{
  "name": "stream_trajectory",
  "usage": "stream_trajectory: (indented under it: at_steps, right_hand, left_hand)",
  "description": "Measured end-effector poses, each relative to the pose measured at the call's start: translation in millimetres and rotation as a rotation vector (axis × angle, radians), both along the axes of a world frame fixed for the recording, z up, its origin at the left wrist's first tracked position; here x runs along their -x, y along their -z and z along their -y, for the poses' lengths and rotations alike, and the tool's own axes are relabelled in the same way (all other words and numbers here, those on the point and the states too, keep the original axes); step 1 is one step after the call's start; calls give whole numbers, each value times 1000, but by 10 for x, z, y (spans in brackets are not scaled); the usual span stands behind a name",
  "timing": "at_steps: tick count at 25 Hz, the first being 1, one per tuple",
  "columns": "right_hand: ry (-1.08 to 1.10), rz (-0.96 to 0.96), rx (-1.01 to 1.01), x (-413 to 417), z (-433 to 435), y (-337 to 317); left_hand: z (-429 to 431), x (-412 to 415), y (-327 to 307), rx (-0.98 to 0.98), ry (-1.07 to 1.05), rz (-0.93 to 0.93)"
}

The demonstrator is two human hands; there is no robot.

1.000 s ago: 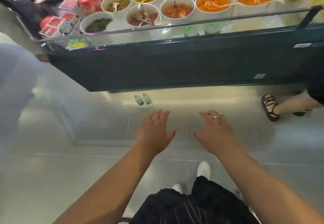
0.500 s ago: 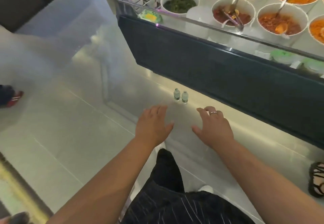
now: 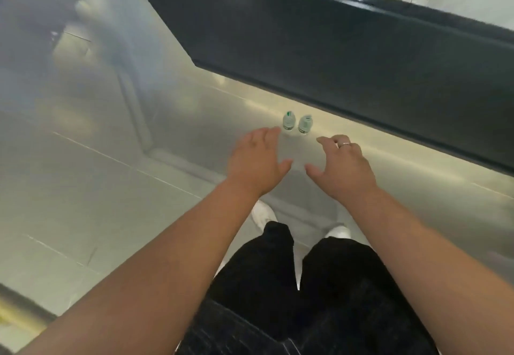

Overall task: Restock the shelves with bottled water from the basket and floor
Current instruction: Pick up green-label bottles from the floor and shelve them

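Note:
Two small clear water bottles stand upright side by side on the pale floor tiles, just in front of a dark counter: the left bottle [image 3: 288, 121] and the right bottle [image 3: 305, 124], both with green-and-white labels. My left hand [image 3: 257, 161] is stretched out palm down with fingers apart, its fingertips just short of the left bottle. My right hand [image 3: 343, 167], wearing a ring, hovers palm down with fingers slightly curled, below and right of the bottles. Neither hand touches a bottle. No basket or shelf is in view.
The dark front panel of a food counter [image 3: 319, 48] runs diagonally across the top, overhanging the floor behind the bottles. My legs in black trousers and a white shoe [image 3: 262, 212] are below the hands. Glossy floor tiles [image 3: 83, 187] spread to the left.
The view has tilted down and come closer, so the food bowls on the counter have left the frame. Both hands have reached nearer to the two bottles. Other people's feet are gone from view.

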State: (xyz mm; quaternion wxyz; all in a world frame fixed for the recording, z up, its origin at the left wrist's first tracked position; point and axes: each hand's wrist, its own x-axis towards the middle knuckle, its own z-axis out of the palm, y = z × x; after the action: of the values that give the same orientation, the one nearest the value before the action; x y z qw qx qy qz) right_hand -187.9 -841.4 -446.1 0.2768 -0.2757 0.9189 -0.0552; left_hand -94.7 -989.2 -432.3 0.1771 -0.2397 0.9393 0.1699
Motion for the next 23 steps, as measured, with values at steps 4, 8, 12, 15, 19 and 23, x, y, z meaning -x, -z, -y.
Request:
stream_trajectory:
  at_steps: [4, 8, 12, 15, 19, 23]
  right_hand:
    - [101, 73, -61, 249, 226, 910]
    - [191, 140, -95, 488, 276, 2057]
    - [235, 201, -141, 756, 265, 3423]
    - [204, 172, -127, 969, 253, 4414]
    - [248, 150, -93, 1330, 269, 5409]
    - [365, 241, 141, 1699, 459, 6047]
  left_hand:
    - [232, 408, 966, -86, -19, 70]
    - [328, 661, 2089, -137, -58, 43]
    - [368, 806, 3441, -146, -101, 95]
    - [412, 939, 4431, -136, -137, 116]
    - [430, 1142, 5360, -147, -155, 68]
    - [606, 1566, 5979, -291, -362, -97]
